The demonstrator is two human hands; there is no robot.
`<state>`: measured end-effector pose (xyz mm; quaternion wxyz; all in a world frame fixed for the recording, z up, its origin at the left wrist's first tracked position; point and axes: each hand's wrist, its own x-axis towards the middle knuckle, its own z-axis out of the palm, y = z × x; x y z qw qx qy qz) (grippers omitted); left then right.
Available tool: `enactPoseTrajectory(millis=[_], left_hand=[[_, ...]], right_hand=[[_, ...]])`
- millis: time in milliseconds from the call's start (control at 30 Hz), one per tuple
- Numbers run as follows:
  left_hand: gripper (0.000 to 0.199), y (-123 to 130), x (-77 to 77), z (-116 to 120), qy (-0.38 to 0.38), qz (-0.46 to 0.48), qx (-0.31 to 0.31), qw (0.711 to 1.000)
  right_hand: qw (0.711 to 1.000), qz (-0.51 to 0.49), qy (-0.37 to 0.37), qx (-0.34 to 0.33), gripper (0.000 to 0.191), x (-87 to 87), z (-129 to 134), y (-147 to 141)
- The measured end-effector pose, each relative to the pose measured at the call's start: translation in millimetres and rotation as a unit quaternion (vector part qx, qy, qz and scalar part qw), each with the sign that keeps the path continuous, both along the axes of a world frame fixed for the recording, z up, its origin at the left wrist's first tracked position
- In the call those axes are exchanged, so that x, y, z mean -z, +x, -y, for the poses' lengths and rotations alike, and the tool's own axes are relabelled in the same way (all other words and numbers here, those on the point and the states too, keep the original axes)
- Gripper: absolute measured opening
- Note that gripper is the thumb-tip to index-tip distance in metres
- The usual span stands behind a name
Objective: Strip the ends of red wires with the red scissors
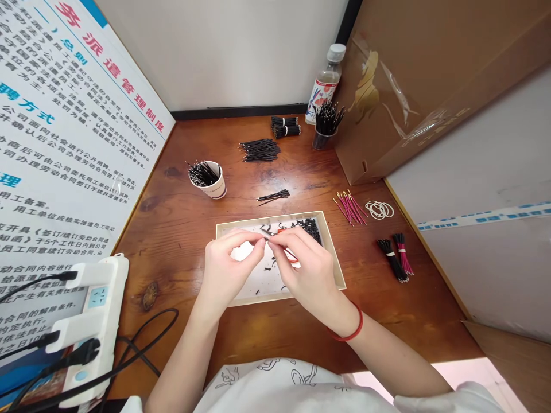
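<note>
Over a shallow cream tray (333,252), my left hand (230,267) and my right hand (307,264) meet with thumbs and index fingers pinched together. A small dark piece seems to sit between the fingertips, too small to name. Close behind the fingertips shows a grey-bladed tool with red handles (293,259), partly hidden by my right hand; it looks like scissors. Small black scraps (310,228) are heaped in the tray's far right corner, and others lie scattered over its white bottom.
Beyond the tray lie loose black wires (274,197) and a larger pile (260,150). A paper cup (215,186) and a clear cup (321,140) hold more. Rightward are pink wires (350,207), rubber bands (379,210) and tied bundles (391,259). A power strip (97,327) stands left.
</note>
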<state>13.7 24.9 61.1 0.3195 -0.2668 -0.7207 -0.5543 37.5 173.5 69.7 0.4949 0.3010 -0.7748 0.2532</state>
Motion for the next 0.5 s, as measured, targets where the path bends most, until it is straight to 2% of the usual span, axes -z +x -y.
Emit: enactPoseTrajectory(millis=[200, 400, 500], left_hand=[[0.011, 1.6, 0.4, -2.2, 0.009, 0.041, -0.006, 0.999], [0.012, 3.2, -0.4, -6.0, 0.018, 0.09, -0.033, 0.995], [0.011, 0.8, -0.4, -6.6, 0.03, 0.109, -0.023, 0.993]], right_hand=[[0.994, -0.074, 0.076, 0.036, 0.016, 1.0, -2.6, -1.2], [0.987, -0.104, 0.1, 0.068, 0.016, 5.3, -1.5, -3.6], [0.989, -0.098, 0.093, 0.065, 0.017, 6.7, -0.6, -4.6]])
